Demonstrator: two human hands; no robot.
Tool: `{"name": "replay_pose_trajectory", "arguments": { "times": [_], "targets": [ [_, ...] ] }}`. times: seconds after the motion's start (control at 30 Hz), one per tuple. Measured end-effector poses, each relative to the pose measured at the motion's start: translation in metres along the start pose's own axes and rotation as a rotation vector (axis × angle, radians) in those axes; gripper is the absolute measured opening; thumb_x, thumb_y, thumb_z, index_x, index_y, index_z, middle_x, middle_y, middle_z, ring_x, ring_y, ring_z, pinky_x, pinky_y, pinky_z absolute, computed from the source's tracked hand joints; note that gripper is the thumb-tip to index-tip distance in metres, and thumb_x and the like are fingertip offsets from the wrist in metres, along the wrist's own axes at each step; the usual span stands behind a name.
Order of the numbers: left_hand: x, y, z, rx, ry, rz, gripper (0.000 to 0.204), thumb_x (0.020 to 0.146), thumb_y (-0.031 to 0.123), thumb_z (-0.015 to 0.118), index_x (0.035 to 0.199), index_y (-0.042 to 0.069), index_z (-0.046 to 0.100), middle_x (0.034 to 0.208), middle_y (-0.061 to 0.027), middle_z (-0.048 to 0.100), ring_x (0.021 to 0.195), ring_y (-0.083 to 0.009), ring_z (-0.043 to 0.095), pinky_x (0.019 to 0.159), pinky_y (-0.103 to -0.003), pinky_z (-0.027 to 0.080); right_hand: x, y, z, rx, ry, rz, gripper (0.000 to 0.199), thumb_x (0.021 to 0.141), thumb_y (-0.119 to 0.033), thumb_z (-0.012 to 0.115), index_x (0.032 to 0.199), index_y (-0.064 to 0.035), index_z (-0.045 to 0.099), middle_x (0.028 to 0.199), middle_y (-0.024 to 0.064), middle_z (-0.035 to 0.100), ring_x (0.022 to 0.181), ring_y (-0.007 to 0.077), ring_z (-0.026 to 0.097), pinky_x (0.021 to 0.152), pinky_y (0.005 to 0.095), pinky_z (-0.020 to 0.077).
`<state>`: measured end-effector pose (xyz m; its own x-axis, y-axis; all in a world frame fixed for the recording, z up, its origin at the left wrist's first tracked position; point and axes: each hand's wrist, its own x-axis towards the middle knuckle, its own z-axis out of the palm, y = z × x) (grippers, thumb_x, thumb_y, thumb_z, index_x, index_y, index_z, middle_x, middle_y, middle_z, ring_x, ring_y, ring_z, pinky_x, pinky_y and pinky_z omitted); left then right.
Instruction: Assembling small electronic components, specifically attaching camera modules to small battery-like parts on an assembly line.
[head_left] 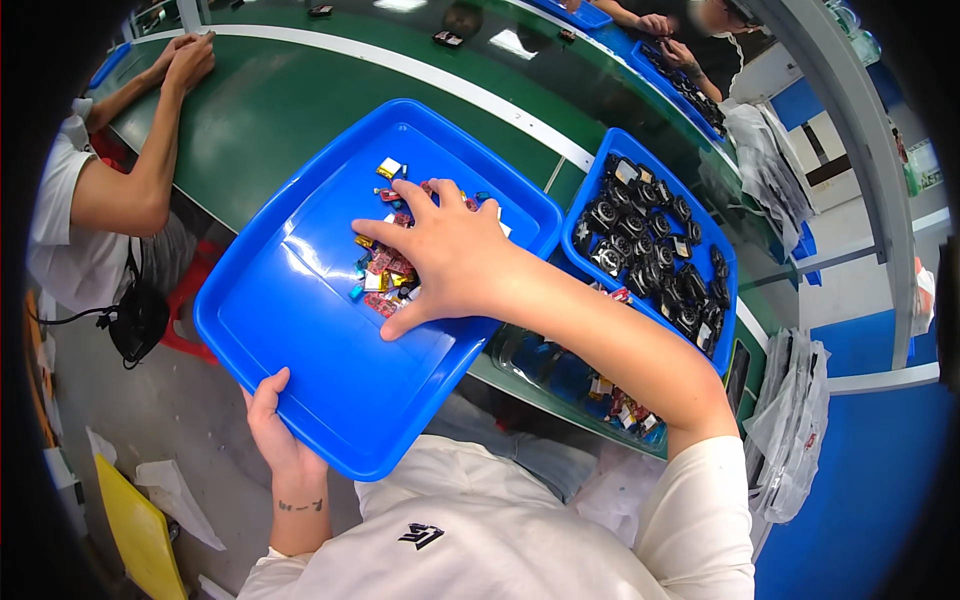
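A blue plastic tray (300,335) tilts in front of me, partly over the green table. My left hand (275,430) grips its near left rim, the thumb on top and the other fingers hidden underneath. Inside lies a heap of small electronic parts (385,268), reddish boards with yellow, white and teal bits. Over this heap my right hand (455,250) is spread, palm down, with its fingertips among the parts. Part of the heap is hidden beneath the palm. One yellow-and-white piece (388,167) sits just beyond the fingers.
At the right, a second blue tray (734,300) carries many black round-faced devices (650,235). A clear plastic bin (520,352) with similar small parts stands below my right forearm. Co-workers sit at left (130,195) and across the green conveyor (665,25). Plastic bags (790,430) hang at right.
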<state>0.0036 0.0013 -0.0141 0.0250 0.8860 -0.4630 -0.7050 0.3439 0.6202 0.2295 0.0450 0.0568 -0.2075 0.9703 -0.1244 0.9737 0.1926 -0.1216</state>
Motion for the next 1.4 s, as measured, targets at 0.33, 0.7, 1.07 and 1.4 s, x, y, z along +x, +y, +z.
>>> {"name": "replay_pose_trajectory", "arguments": {
  "times": [0.33, 0.7, 1.07, 1.4],
  "targets": [
    [0.003, 0.002, -0.007, -0.006, -0.031, -0.046, 0.046, 0.083, 0.002, 0.049, 0.128, 0.008, 0.041, 0.114, -0.0137, 0.054, 0.102, -0.0285, 0.059, 0.084, -0.043, 0.054, 0.005, 0.024, 0.003, 0.312, 0.006, -0.206, 0.037, 0.065, -0.009, 0.071, 0.101, -0.0131, 0.061, 0.102, 0.013, 0.051, 0.096, 0.033, 0.052, 0.081, 0.0404, 0.0465],
    [0.009, -0.002, -0.012, -0.005, -0.032, -0.043, 0.04, 0.083, 0.004, 0.05, 0.122, 0.0, 0.045, 0.111, -0.0172, 0.058, 0.099, -0.0309, 0.061, 0.084, -0.045, 0.054, -0.041, 0.061, -0.054, 0.545, 0.034, -0.245, 0.025, 0.06, 0.004, 0.061, 0.082, -0.0024, 0.051, 0.078, 0.0065, 0.047, 0.07, 0.02, 0.047, 0.063, 0.0306, 0.0419],
    [0.007, -0.001, -0.012, -0.017, -0.022, -0.081, 0.04, 0.084, 0.006, 0.05, 0.123, 0.003, 0.044, 0.112, -0.0164, 0.056, 0.101, -0.0296, 0.06, 0.086, -0.044, 0.053, -0.215, 0.091, -0.062, 0.392, -0.09, 0.196, 0.036, 0.061, 0.003, 0.068, 0.095, -0.0069, 0.062, 0.092, 0.0085, 0.056, 0.08, 0.024, 0.057, 0.068, 0.033, 0.0481],
    [0.009, 0.0, -0.011, 0.001, -0.046, -0.096, 0.038, 0.083, 0.004, 0.049, 0.121, 0.002, 0.045, 0.111, -0.0166, 0.057, 0.098, -0.0301, 0.061, 0.085, -0.044, 0.054, -0.199, 0.084, -0.082, 0.064, 0.02, 0.233, 0.057, 0.058, -0.012, 0.08, 0.114, -0.0116, 0.065, 0.114, 0.0101, 0.061, 0.106, 0.0301, 0.057, 0.09, 0.0385, 0.0466]
  ]
}}
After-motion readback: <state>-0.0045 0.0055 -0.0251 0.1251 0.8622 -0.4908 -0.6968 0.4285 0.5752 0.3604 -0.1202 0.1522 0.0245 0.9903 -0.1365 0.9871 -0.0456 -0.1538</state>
